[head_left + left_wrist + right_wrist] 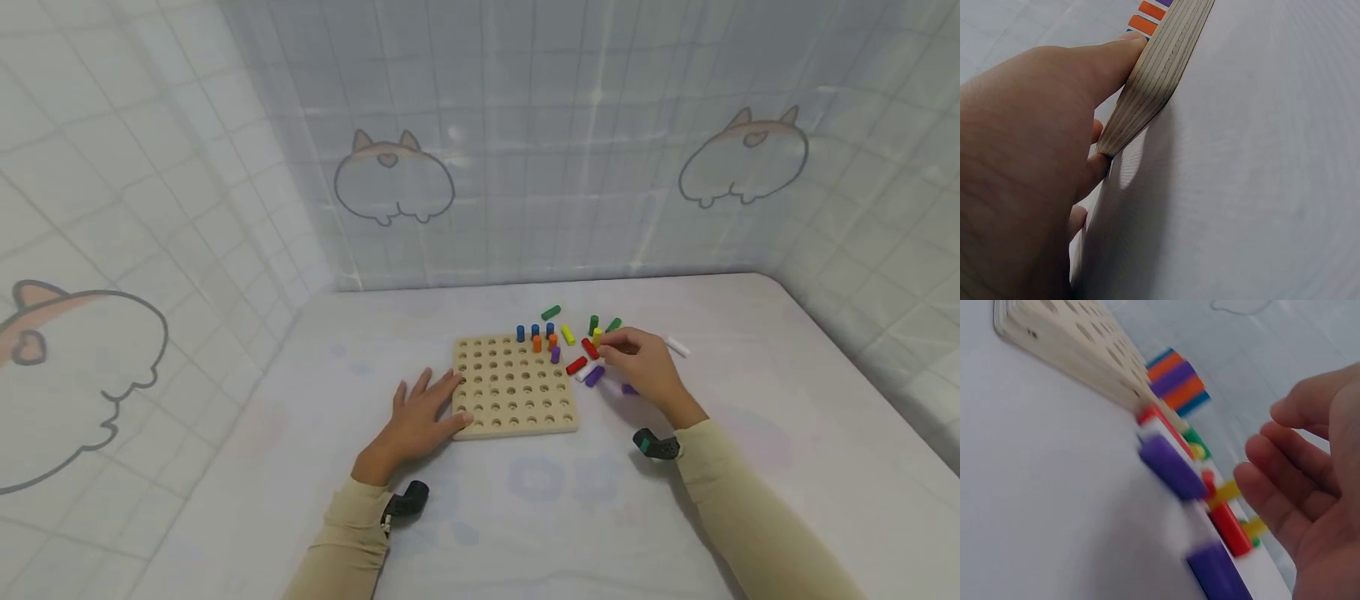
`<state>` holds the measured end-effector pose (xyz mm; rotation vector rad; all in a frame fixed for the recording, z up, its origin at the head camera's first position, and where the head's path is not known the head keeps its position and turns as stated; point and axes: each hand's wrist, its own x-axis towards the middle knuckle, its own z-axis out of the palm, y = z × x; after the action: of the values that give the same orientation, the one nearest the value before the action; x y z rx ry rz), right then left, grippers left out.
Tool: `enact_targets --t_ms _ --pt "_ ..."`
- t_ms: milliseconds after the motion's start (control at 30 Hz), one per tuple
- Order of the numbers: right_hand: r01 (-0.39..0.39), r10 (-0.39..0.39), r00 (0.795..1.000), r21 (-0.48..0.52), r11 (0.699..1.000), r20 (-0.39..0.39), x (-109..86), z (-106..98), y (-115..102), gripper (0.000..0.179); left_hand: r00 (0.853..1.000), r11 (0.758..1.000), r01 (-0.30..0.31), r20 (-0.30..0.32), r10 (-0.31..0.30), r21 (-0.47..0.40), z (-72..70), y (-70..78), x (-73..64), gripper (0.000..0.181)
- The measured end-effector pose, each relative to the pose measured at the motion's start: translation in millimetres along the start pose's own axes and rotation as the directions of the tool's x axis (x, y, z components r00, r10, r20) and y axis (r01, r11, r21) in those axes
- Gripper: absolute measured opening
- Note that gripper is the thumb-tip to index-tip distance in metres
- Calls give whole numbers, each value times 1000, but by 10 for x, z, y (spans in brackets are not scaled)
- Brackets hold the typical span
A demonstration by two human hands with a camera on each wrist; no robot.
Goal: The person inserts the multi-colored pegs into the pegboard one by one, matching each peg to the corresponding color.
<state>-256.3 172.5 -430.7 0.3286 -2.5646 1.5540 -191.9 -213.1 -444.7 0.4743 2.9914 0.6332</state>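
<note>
A square wooden pegboard [517,433] with rows of holes lies flat. Spread fingers of my left hand [417,421] rest along its left side, with the thumb on the near left corner. Blue pegs [535,331], orange pegs [537,343] and a purple peg [555,355] stand at its far right corner. To the right, my right hand [643,364] hovers over the loose pegs, its fingertips right by a yellow peg [597,336]. In the right wrist view, the thumb and the bent fingers [1260,481] stand apart with nothing between them.
Loose pegs lie right of the board: red [576,366], purple [595,377], yellow [567,335], green [551,312] and, beyond the right hand, white [678,347]. A patterned curtain [525,208] hangs behind the cloth-covered table [510,533].
</note>
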Motion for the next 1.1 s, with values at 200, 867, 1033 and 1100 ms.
enact_targets --t_ms 200,867,1033,1100 --pt "-55 56 998 -33 998 39 -52 -227 163 29 1000 1000 12 1 -12 9 -21 8 11 80" --pt "-52 150 939 -304 951 308 -233 -393 249 23 1000 1000 -2 10 2 2 15 11 -11 78" --pt "-17 119 943 -311 950 312 -222 -375 240 23 1000 1000 -7 4 7 10 0 3 1 78" --pt "-37 129 947 -298 954 295 -206 -358 256 24 1000 1000 -5 2 5 8 -9 -1 -1 79"
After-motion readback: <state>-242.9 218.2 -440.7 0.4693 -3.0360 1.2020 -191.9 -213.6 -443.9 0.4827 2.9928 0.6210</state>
